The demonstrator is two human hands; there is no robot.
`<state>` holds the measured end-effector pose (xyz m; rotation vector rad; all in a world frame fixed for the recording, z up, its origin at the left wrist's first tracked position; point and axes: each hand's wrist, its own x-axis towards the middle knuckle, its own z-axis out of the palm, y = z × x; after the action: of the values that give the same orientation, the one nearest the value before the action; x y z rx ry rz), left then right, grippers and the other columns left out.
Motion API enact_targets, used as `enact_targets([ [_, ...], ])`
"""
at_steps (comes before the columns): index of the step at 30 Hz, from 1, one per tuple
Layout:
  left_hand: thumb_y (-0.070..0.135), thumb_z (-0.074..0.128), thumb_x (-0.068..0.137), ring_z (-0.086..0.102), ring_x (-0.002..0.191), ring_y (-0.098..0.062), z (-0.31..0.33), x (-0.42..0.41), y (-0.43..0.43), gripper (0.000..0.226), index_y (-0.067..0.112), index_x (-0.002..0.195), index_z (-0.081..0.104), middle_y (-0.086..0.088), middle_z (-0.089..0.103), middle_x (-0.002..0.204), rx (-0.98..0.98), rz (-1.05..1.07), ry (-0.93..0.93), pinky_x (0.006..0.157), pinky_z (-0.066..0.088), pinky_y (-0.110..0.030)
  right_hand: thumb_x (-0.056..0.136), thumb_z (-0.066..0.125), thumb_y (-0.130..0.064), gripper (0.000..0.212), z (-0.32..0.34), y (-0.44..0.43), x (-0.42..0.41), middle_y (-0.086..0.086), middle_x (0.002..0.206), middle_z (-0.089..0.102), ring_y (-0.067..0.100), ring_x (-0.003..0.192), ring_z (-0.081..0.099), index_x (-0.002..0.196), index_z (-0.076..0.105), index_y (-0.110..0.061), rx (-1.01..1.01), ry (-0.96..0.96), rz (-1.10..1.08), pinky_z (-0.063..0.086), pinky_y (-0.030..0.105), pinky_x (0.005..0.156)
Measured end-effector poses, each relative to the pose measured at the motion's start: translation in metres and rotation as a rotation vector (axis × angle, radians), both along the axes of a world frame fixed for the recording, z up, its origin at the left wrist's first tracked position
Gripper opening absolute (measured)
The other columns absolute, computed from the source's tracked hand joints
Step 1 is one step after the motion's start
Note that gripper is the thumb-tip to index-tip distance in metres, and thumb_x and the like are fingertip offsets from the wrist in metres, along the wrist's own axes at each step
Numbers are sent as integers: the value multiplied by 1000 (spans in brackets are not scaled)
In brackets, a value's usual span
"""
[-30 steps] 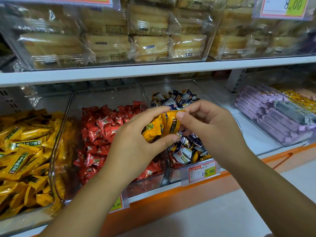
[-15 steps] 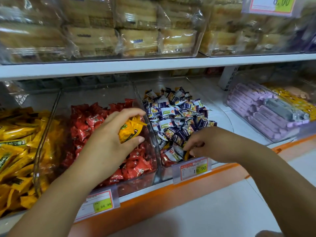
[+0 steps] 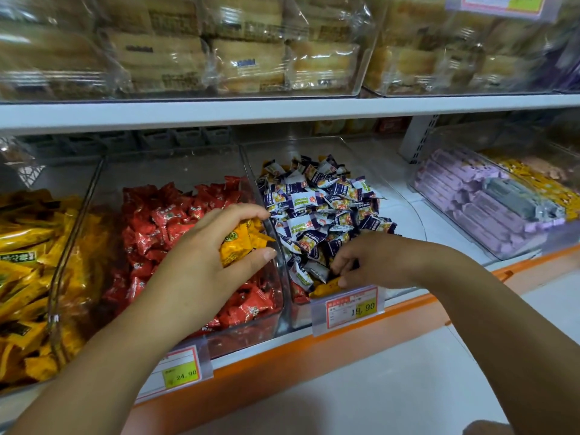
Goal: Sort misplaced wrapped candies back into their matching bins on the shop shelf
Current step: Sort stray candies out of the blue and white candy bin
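Head: L fingers grip yellow candies over red-candy bin; R fingers pinch yellow candy, purple-candy bin.

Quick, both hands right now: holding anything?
Left hand: grips yellow candies.
Right hand: pinches a yellow candy in the purple-and-white bin.

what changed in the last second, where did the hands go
The right hand let go of the yellow candies, dropped into the purple-and-white candy bin and now touches a stray yellow candy at its front. The left hand kept its grip on them, over the red candies. Bins unmoved.
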<state>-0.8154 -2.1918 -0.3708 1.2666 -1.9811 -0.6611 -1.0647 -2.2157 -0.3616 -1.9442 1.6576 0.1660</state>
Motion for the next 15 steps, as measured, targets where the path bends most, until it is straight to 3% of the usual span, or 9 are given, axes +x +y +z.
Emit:
enact_targets([
  [2,54,58,77,48,96,15,0,-1,0,37,54,113,50,31,51,109,-6,11,10,71,33,2,93,62,-27,17,-1,2,-1,-27,82,51,-6,76,52,108,69,-24,-27,7,10,36,2,57],
  [5,47,63,80,50,75,19,4,-3,1,36,55,114,50,31,55,91,7,20,42,61,35,-1,92,63,-27,9,4,6,-2,-25,81,59,-4,80,58,96,71,-29,-51,-35,15,41,8,64],
  [8,53,65,76,53,84,13,6,-5,3,47,61,117,46,35,57,98,17,25,49,66,41,-5,88,68,-28,7,22,12,-6,-22,76,65,-9,73,60,82,70,-32,-144,-135,-21,43,10,64],
  [12,63,64,64,51,100,14,10,-10,3,50,61,112,51,36,56,110,10,0,76,74,40,-5,82,73,-24,9,43,18,-1,-8,83,71,18,79,68,83,66,-29,-340,-477,-127,52,33,70],
  [15,63,67,58,50,100,15,16,-15,4,53,56,109,56,32,57,108,-42,-29,84,75,38,-1,77,77,-17,20,43,21,20,1,84,71,24,80,68,84,59,-21,-381,-697,-92,55,35,74],
])
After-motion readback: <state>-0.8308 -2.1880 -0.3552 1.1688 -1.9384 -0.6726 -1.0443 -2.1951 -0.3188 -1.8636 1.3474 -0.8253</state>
